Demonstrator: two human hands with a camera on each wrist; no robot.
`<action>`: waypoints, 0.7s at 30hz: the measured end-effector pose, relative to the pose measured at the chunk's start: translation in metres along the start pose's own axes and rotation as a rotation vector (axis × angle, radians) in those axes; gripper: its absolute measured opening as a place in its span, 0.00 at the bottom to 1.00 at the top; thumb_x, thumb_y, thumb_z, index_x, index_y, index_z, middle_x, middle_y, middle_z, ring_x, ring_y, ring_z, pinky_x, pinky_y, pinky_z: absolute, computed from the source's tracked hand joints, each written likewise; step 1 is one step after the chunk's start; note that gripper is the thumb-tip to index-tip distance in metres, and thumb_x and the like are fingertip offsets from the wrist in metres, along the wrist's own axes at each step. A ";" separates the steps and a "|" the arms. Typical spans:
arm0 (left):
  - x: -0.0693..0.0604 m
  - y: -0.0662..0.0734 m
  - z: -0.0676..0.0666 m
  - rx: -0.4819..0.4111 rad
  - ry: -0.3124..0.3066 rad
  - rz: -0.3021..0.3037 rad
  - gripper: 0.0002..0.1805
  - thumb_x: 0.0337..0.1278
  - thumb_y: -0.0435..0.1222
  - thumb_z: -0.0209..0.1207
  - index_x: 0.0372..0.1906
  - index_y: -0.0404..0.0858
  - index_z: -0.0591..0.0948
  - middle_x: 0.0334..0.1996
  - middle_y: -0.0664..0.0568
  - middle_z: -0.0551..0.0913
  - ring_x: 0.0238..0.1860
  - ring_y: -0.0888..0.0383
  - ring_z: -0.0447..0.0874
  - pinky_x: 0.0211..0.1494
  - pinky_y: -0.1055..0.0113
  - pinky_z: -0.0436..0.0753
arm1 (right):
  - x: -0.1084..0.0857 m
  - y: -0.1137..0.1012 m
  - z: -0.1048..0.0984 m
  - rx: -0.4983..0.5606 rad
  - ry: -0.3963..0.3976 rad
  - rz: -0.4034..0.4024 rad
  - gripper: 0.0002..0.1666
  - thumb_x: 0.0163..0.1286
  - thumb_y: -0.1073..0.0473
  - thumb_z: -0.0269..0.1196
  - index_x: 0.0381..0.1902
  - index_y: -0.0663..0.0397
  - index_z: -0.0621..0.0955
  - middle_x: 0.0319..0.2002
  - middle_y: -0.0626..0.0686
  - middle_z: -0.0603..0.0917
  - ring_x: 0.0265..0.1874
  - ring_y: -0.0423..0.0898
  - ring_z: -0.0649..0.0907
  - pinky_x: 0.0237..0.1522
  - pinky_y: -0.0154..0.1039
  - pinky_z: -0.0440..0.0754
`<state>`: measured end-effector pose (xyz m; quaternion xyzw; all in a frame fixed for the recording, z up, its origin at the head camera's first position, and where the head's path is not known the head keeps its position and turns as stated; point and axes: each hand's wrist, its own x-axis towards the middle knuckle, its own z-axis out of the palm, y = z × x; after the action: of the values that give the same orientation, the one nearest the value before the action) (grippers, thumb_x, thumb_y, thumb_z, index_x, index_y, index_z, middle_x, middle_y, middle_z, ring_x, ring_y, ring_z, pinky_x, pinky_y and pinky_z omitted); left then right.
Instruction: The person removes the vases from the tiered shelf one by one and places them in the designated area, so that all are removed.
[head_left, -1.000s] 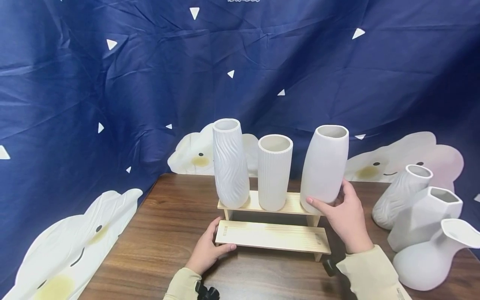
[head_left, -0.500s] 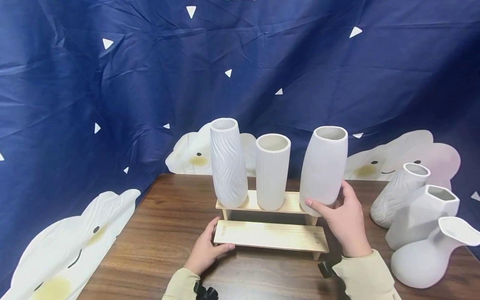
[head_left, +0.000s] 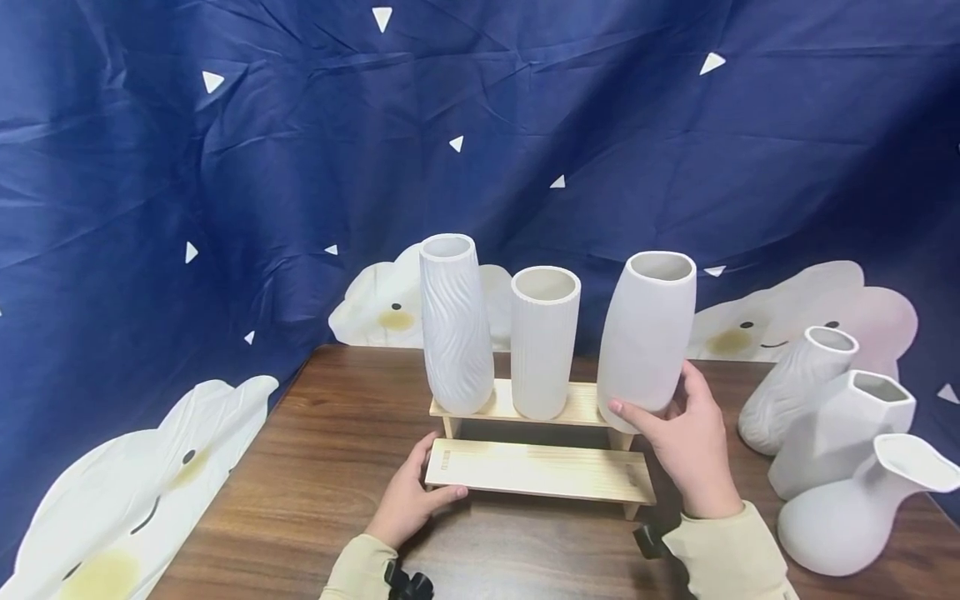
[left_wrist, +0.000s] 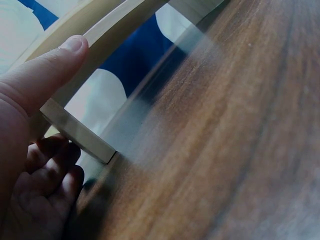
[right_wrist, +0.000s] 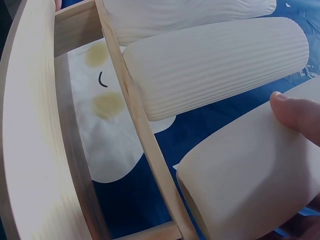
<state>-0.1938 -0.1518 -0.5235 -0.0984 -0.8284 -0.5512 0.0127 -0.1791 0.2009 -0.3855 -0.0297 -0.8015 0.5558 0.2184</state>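
Observation:
My right hand (head_left: 695, 450) grips the lower part of a smooth white vase (head_left: 647, 342) at the right end of the stand's upper shelf. In the right wrist view the thumb lies on this vase (right_wrist: 250, 170), whose base is slightly tilted at the shelf edge. A ribbed white vase (head_left: 545, 346) and a tall wavy-patterned one (head_left: 456, 333) stand upright to its left. My left hand (head_left: 408, 500) holds the left end of the lower wooden shelf (head_left: 540, 471), thumb on the front edge; the left wrist view shows fingers (left_wrist: 60, 165) curled beside a leg.
At the right of the brown table (head_left: 300, 467) are a wavy-textured vase (head_left: 795, 392), a faceted vase (head_left: 843, 433) and a round-bellied vase with a flared mouth (head_left: 836, 525). A blue cloth (head_left: 300, 150) with white triangles and clouds hangs behind.
The head view has shifted slightly. The right hand's vase has come down a little against the upper shelf; the left hand keeps its hold on the lower shelf.

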 end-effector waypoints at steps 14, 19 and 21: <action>0.000 -0.002 0.000 0.015 0.000 0.001 0.56 0.43 0.43 0.79 0.75 0.34 0.60 0.57 0.48 0.82 0.57 0.54 0.81 0.66 0.50 0.72 | 0.002 0.005 -0.002 0.083 0.050 -0.005 0.53 0.52 0.63 0.80 0.73 0.50 0.66 0.63 0.55 0.77 0.58 0.44 0.78 0.54 0.26 0.77; 0.000 -0.001 0.000 0.040 0.003 -0.001 0.57 0.42 0.45 0.79 0.75 0.34 0.60 0.56 0.49 0.82 0.56 0.54 0.81 0.66 0.50 0.72 | 0.004 0.008 -0.005 0.096 0.060 -0.010 0.53 0.51 0.65 0.79 0.73 0.50 0.66 0.64 0.56 0.76 0.60 0.46 0.78 0.55 0.27 0.76; 0.000 0.000 0.000 0.043 0.005 0.002 0.57 0.42 0.45 0.79 0.75 0.34 0.60 0.56 0.49 0.82 0.56 0.54 0.81 0.65 0.50 0.73 | 0.006 0.009 -0.007 0.101 0.062 -0.020 0.53 0.51 0.66 0.79 0.73 0.49 0.66 0.64 0.56 0.76 0.61 0.46 0.77 0.57 0.27 0.76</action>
<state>-0.1939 -0.1517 -0.5237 -0.0975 -0.8400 -0.5334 0.0173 -0.1841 0.2120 -0.3894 -0.0276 -0.7654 0.5923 0.2501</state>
